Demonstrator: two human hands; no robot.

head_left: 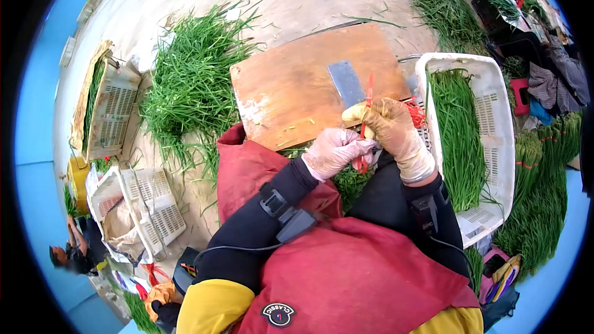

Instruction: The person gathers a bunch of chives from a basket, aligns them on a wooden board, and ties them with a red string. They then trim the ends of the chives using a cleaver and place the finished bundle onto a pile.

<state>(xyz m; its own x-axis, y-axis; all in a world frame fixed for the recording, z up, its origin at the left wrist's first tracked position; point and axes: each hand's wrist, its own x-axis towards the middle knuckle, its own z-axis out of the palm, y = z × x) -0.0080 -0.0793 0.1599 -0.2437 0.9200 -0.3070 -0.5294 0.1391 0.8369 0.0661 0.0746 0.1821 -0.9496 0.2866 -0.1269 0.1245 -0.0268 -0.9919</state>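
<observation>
Head view showed two gloved hands closed together at the near edge of one wooden board [291,96]. The left hand [334,150] and right hand [393,128] both pinched one red band [369,94] above one bunch of green stalks [349,184]. One flat blade [346,81] lay on the board. One white crate [498,124] of greens stood to the right, and two pale crates [114,108] [151,207] to the left.

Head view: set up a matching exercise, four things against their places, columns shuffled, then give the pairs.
1 wooden board
2 white crate
3 loose greens heap
4 red band

A pinched in the right hand
B left of the board, on the ground
C under the metal blade
D right of the board

Pairs: 1-C, 2-D, 3-B, 4-A
</observation>
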